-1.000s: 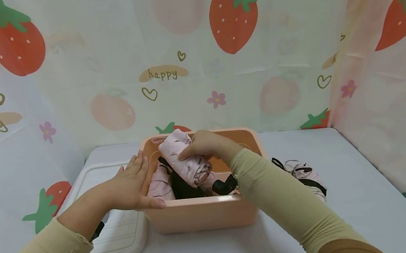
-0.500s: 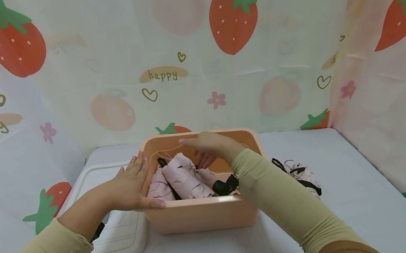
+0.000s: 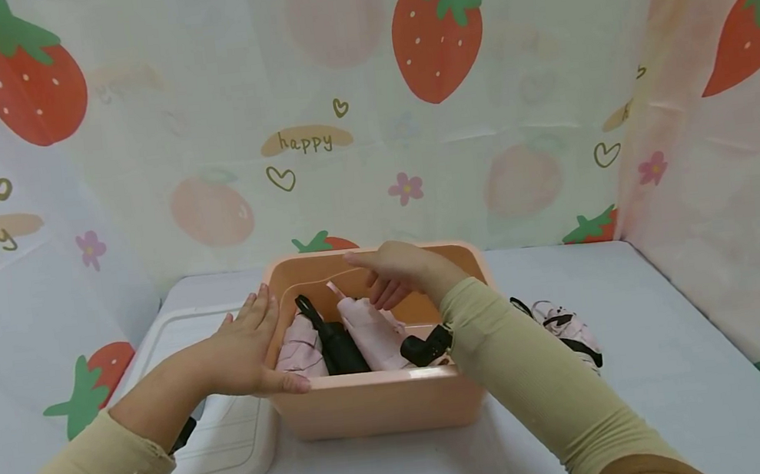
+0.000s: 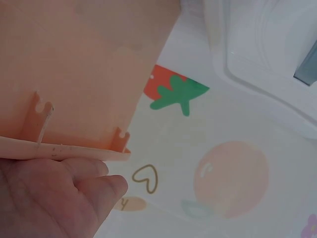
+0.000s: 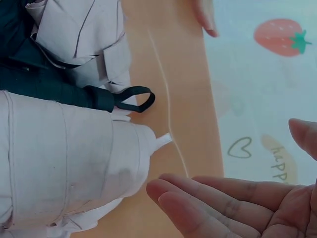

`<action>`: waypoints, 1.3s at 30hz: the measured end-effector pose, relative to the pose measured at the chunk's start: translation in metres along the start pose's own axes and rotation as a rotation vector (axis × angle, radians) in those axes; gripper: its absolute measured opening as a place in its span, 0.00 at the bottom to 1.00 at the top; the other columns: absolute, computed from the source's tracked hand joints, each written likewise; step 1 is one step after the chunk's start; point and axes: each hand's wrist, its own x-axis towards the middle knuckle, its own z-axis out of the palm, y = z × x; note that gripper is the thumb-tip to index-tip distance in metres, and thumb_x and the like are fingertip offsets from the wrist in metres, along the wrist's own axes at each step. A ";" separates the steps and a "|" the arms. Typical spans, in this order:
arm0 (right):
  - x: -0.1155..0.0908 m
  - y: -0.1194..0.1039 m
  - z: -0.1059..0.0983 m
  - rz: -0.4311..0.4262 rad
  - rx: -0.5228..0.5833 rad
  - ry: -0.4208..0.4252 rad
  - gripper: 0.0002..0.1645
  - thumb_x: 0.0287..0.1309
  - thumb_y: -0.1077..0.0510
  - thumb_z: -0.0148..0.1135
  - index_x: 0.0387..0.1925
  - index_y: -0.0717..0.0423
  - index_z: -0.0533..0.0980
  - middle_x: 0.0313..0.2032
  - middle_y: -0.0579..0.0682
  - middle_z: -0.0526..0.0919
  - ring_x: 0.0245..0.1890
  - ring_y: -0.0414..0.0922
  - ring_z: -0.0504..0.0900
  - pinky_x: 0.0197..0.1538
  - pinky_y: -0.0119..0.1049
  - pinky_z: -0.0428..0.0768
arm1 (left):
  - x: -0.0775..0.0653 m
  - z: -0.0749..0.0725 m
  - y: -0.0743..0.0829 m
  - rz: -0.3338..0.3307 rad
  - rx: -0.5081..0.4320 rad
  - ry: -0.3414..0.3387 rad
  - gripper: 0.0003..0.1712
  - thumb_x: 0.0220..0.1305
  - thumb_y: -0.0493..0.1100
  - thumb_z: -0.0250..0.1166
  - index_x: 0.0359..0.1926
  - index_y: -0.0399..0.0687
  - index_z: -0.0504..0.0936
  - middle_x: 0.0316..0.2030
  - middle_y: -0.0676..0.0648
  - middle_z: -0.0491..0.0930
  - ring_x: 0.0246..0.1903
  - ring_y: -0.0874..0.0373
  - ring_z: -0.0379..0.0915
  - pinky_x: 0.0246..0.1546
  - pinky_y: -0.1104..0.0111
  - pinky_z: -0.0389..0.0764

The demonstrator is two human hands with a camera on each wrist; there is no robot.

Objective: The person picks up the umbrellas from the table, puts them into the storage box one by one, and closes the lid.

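Note:
Inside a peach plastic bin (image 3: 377, 407) lie several folded umbrellas. A pink umbrella (image 3: 302, 345) is at the left, then a dark umbrella (image 3: 339, 345) with a wrist loop, then another pink umbrella (image 3: 371, 337) with a short strap. A black curved handle (image 3: 425, 346) shows at the bin's right. My left hand (image 3: 242, 352) rests flat on the left rim, thumb over the front corner. Over the bin, my right hand (image 3: 406, 271) has its fingers extended beside the middle pink umbrella (image 5: 79, 163) and holds nothing. In the right wrist view a gap separates them.
A white lid (image 3: 202, 464) lies left of the bin, partly under my left forearm. Another folded pink umbrella (image 3: 571, 331) with a black band lies on the table to the right. Strawberry-print sheets (image 3: 370, 145) enclose the back and sides.
My right hand has let go of the pink umbrella, which has shifted right within the bin and uncovered the dark one. My left hand has stayed on the rim.

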 end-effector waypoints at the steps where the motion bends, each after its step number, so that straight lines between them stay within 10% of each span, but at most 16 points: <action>1: 0.000 0.000 0.000 -0.003 -0.004 0.003 0.44 0.58 0.32 0.47 0.52 0.70 0.71 0.38 0.62 0.82 0.37 0.54 0.83 0.38 0.40 0.81 | 0.000 0.000 0.000 0.000 0.000 0.000 0.78 0.35 0.82 0.56 0.68 0.27 0.37 0.68 0.32 0.27 0.67 0.35 0.25 0.60 0.39 0.38; 39: -0.050 -0.006 -0.062 -0.176 0.109 0.051 0.37 0.60 0.37 0.50 0.50 0.68 0.72 0.42 0.63 0.80 0.40 0.54 0.82 0.43 0.42 0.80 | 0.001 -0.001 0.000 0.003 0.012 -0.010 0.78 0.35 0.82 0.55 0.67 0.26 0.37 0.68 0.31 0.27 0.67 0.35 0.24 0.61 0.39 0.38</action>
